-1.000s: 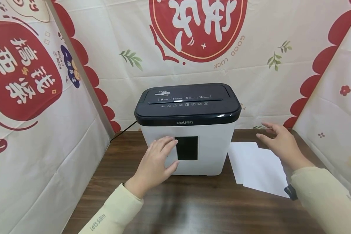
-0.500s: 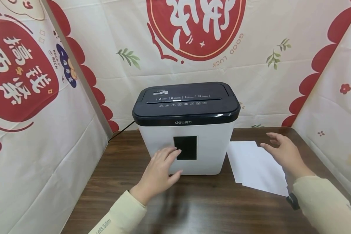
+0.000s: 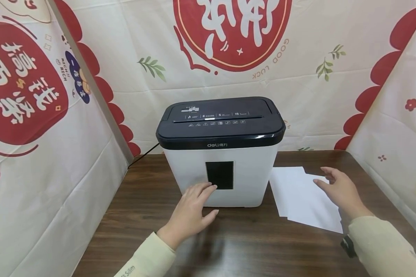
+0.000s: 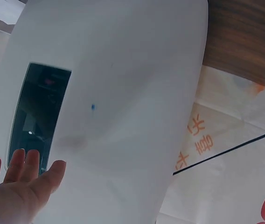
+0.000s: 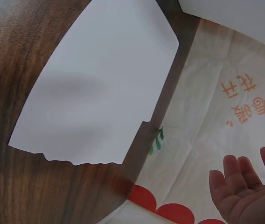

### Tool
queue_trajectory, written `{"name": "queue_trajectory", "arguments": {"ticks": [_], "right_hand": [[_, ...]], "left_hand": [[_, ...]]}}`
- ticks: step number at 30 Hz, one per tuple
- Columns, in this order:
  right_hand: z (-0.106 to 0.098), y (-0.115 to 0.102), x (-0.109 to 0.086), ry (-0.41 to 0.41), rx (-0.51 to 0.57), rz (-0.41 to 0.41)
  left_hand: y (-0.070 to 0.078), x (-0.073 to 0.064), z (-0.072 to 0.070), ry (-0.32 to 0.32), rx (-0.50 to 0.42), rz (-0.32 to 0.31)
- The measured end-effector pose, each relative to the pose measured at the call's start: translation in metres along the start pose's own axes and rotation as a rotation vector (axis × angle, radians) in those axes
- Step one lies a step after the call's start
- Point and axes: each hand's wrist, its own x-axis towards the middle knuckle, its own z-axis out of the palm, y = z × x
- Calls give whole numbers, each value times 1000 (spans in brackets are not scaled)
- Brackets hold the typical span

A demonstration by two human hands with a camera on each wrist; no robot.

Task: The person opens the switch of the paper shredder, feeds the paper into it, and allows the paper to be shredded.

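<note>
A paper shredder (image 3: 190, 165) with a white bin and black top stands on the wooden table. My left hand (image 3: 188, 211) is in front of its lower left part, fingers extended and holding nothing. In the left wrist view the left fingertips (image 4: 18, 163) overlap the bottom end of the dark window (image 4: 39, 114). At the right, white paper sheets (image 3: 305, 198) lie overlapping beside the shredder. My right hand (image 3: 343, 192) hovers over their right edge with relaxed, spread fingers and nothing in it. The right wrist view shows the torn edge of the sheets (image 5: 90, 93).
A black power cord (image 3: 143, 156) runs from behind the shredder to the left. Printed cloth walls (image 3: 124, 69) enclose the table at the back and both sides. Bare wood (image 3: 242, 246) shows at the front of the table.
Both hands have come down: the left from beside the dark window to below it, the right from beyond the paper to over its right edge. The view shifted slightly. Shredder and paper stay put.
</note>
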Motion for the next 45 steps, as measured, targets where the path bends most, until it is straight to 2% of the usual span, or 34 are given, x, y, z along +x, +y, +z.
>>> {"name": "queue_trajectory", "arguments": {"ticks": [5, 20, 34, 45], "right_hand": [[2, 10, 1, -7, 11, 36], [5, 30, 1, -24, 43, 90], [12, 47, 7, -37, 40, 119], [14, 61, 11, -68, 49, 193]], "left_hand": [[2, -4, 7, -28, -12, -7], [8, -14, 26, -34, 3, -11], [12, -20, 40, -98, 19, -30], [16, -23, 52, -137, -7, -36]]}}
